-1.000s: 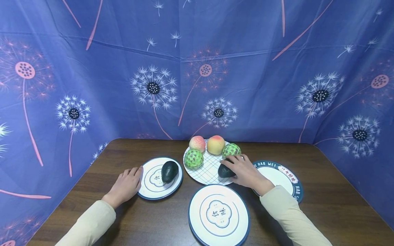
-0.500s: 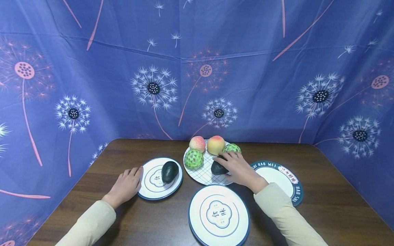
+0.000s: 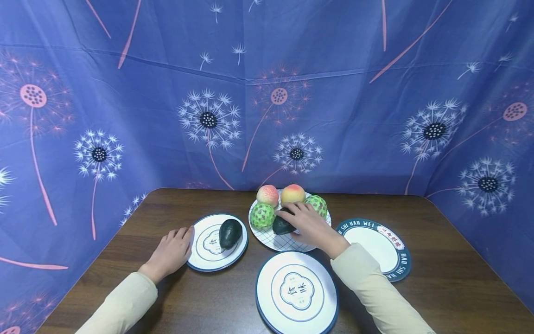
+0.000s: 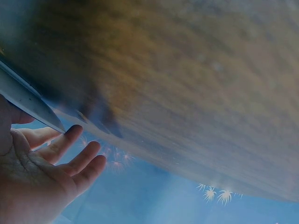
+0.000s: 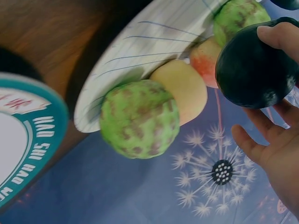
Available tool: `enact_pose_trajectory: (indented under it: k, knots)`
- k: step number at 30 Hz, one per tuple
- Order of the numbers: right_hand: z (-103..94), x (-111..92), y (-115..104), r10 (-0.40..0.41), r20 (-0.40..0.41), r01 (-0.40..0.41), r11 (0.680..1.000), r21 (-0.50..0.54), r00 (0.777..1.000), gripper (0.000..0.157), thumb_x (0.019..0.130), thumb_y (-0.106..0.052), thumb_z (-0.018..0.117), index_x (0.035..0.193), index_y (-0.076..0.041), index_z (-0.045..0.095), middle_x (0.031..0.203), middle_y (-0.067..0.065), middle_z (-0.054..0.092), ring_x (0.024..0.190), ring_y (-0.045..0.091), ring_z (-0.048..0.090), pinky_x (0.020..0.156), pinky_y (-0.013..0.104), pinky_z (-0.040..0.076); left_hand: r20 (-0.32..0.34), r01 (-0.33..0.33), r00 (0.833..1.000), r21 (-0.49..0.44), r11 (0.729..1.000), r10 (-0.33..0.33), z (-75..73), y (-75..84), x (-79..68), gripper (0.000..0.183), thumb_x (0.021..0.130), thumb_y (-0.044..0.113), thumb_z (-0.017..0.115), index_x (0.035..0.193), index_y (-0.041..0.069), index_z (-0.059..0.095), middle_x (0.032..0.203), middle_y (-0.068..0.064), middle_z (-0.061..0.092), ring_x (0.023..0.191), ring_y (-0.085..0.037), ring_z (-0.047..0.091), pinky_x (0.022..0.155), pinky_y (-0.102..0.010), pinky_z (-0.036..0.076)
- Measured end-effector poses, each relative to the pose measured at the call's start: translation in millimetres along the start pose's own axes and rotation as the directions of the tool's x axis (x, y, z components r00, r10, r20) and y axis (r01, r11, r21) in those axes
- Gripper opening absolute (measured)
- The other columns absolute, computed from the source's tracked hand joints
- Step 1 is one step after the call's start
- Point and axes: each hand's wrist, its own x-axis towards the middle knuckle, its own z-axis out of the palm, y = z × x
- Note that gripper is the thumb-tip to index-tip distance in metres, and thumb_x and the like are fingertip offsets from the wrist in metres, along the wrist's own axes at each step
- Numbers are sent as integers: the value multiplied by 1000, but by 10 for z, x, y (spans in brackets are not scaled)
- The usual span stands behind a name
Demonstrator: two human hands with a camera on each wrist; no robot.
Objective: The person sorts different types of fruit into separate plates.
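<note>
My right hand (image 3: 310,225) grips a dark avocado (image 3: 282,222) over the checked plate (image 3: 288,243), thumb on one side and fingers on the other. Two green bumpy fruits (image 3: 263,215) flank it on that plate, with a pink-red peach (image 3: 267,195) and a yellow-orange peach (image 3: 293,194) behind. In the right wrist view the avocado (image 5: 254,65) fills the space between thumb and fingers. My left hand (image 3: 171,250) rests at the left rim of a white plate (image 3: 200,257), fingers loosely extended. On that plate lies a second avocado (image 3: 230,234).
Blue-rimmed white plates (image 3: 269,290) stand stacked at the front middle of the brown wooden table (image 3: 208,301). To the right lies a plate with a lettered teal rim (image 3: 402,262). A blue dandelion-print cloth (image 3: 333,93) hangs behind the table.
My right hand has carried the avocado leftward across the checked plate, toward the left green fruit. My left hand stays in place at the plate's rim.
</note>
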Motion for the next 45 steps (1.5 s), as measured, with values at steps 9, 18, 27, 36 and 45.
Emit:
enact_pose_trajectory:
  k: [9,18,27,36,45]
  knots:
    - [-37,154,-136,-32,-5,32,999,6,999,69,69,-23,78,131,-20,47,132,9,47,116,31,46,94,51,40,-14,-3,1000,-5,1000,3,0,5,0,47,88,16,51,128,-6,45,121,-24,52,109,-44,49,89,-56,40]
    - [-40,358,-305,-96,-33,95,995,-23,995,68,71,-24,77,131,-21,46,131,6,47,117,27,46,94,48,40,-7,0,1000,-6,1000,0,4,0,-6,47,88,16,51,129,-6,44,122,-24,51,110,-44,48,90,-57,40]
    - [-34,577,-512,-119,-6,118,993,-29,993,69,72,-26,76,133,-28,44,132,3,47,118,24,46,98,44,36,3,8,1000,13,1000,-8,7,4,-13,47,88,16,51,129,-6,44,122,-24,51,110,-44,49,89,-57,40]
    - [18,764,-711,-145,56,146,989,-18,988,69,77,-27,72,137,-27,39,137,3,41,122,24,41,100,45,36,8,13,1000,7,1000,-13,5,1,-8,47,88,16,51,129,-6,44,123,-24,51,110,-44,48,90,-57,40]
    - [42,905,-873,-187,44,191,976,-110,981,66,79,-32,70,137,-27,38,140,2,40,121,24,43,100,42,37,40,27,999,6,1000,-28,6,6,3,49,88,17,52,130,-5,43,124,-25,50,112,-45,47,91,-58,39]
